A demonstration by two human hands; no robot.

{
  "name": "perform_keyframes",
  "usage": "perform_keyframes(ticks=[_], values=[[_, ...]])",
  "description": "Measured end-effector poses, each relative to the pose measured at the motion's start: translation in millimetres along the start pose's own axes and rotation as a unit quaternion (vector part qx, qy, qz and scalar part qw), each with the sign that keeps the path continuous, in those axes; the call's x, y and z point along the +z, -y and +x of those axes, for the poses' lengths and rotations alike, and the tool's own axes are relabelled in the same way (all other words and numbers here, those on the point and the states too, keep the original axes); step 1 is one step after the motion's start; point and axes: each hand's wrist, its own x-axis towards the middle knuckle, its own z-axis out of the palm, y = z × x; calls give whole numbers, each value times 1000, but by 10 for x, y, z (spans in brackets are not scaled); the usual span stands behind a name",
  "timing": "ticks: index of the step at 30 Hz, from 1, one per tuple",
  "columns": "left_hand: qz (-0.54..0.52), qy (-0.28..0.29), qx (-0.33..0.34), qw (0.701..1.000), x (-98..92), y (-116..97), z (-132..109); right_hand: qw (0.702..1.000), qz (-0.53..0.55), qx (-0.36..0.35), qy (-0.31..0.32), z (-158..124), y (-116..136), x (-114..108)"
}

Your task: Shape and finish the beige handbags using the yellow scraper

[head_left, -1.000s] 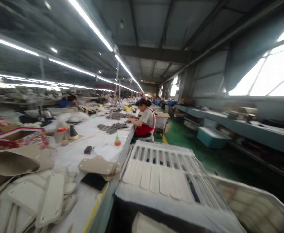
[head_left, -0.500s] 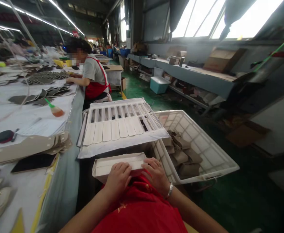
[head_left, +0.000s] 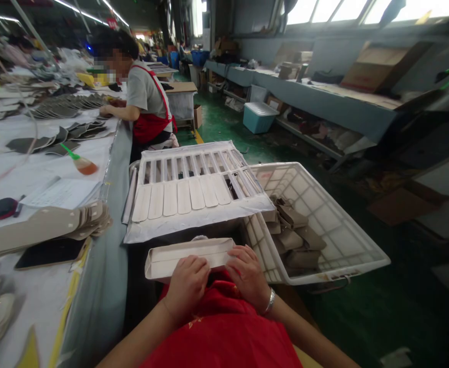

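Note:
A long pale box-like piece (head_left: pixel 163 261) with raised edges lies across my lap, over a red apron. My left hand (head_left: pixel 189 283) has its fingers curled over the near edge, around the middle. At the right end, my right hand (head_left: pixel 249 276) grips the corner, a silver bracelet on its wrist. Both thumbs are mostly hidden. Just beyond stands a white slotted rack (head_left: pixel 170 227), with a row of pale rounded strips (head_left: pixel 184 198) lying on it.
A white plastic crate (head_left: pixel 347 255) at the right holds folded grey-brown pieces (head_left: pixel 295 240). The covered table (head_left: pixel 105 276) on the left bears stacked flat pieces (head_left: pixel 36 230), a phone (head_left: pixel 50 254) and a glue bottle (head_left: pixel 84 164). A person (head_left: pixel 143 97) works farther along it.
The view has shifted slightly, so the crate and right-hand bench appear farther right. Both hands keep hold of the pale piece, which is tilted a little differently.

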Motion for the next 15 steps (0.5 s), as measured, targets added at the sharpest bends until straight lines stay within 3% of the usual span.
perform_keyframes(ticks=[6,11,15], values=[[-52,8,-71,996,-24,-16,67,999,-31,35,-5,24,72,98],[-63,56,-143,986,-97,-16,193,996,-38,77,0,32,118,166],[-58,87,-154,983,-120,-13,251,979,-28,197,-50,-9,88,145]])
